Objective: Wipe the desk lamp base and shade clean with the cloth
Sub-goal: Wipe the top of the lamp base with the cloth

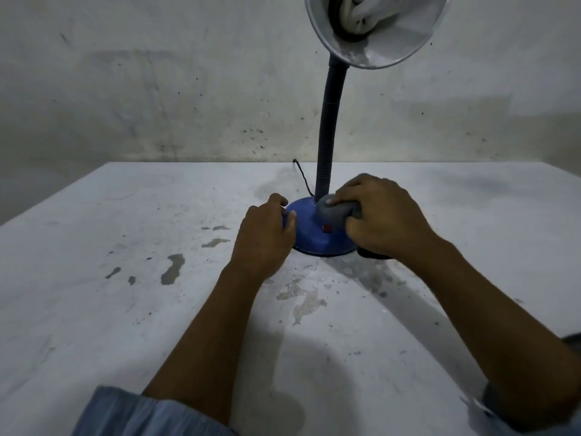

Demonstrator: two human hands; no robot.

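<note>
Just above the middle of the frame, a blue round lamp base (309, 237) sits on a worn, stained white table (125, 247), with both of the person's hands at it. The right hand (382, 220) is curled around a bunched grey cloth (333, 214) and presses it down on the top of the base, right beside the foot of the ribbed grey flexible neck (328, 133); the fingers wrap over the cloth from the right, and a fingertip shows on its upper edge. A small red switch (327, 228) shows on the base just below the cloth. The left hand (267, 231) grips the left rim of the base, the fingers bent over the edge and the thumb lying against the blue surface. The neck rises from the base to the upper right of the frame, where the silvery shade (361, 48) tilts toward the camera, its inner surface dull and smeared near the lower rim, with a white spiral bulb (358, 14) inside. A thin dark cord (303, 177) runs from the back of the base toward the far edge of the table. Behind stands a grey, speckled wall (157, 89). Pale blue sleeves (132, 413) show at the bottom corners of the frame.
</note>
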